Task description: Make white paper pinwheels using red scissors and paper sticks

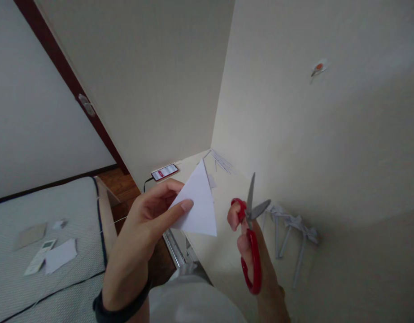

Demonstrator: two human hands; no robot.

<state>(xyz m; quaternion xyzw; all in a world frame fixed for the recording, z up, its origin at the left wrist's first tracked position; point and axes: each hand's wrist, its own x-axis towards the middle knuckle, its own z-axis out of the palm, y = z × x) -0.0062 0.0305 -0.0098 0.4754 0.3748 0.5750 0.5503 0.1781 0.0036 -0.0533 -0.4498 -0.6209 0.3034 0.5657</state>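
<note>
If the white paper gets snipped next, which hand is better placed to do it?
Probably the right hand: it already holds the red scissors, opened, while the left hand is busy pinching the white paper.

Two pale walls (311, 143) meet in a corner above a white desk (220, 260); a dark red strip (58, 58) edges the left one, and further left lie brown wood floor (126, 185) and a quilted mattress (58, 197), all in dim, soft light

Dim, greyish light; the right-hand wall (294, 125) darkens toward the lower right. The phone screen (165, 172) glows. Papers (61, 255) on the bed (75, 202) look soft, perhaps slightly blurred.
</note>
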